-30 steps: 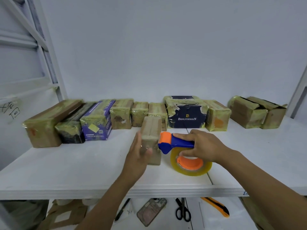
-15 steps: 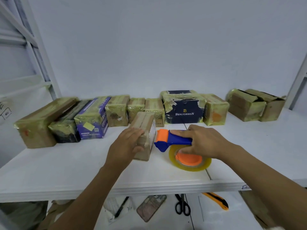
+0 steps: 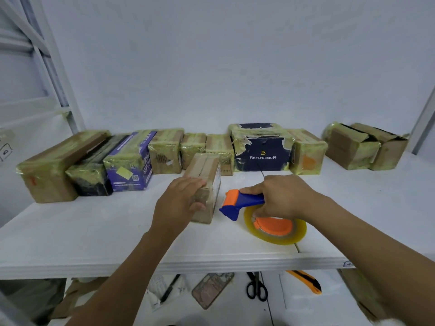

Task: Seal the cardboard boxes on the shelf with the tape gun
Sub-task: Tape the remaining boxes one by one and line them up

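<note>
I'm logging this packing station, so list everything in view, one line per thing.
small cardboard box: one, brown, front centre of the shelf
tape gun: one, blue and orange with a yellowish roll, just right of that box
Benlydesign box: one, navy, back row
tape-wrapped boxes: nine, mostly brown, one purple, one black, along the back wall
shelf: one, white, under all the boxes
scissors: one pair, black, lower level
utility knife: one, orange-yellow, right of the scissors
phone or phone case: one, patterned, left of the scissors
left hand: grips the small cardboard box
right hand: grips the tape gun's handle
</note>
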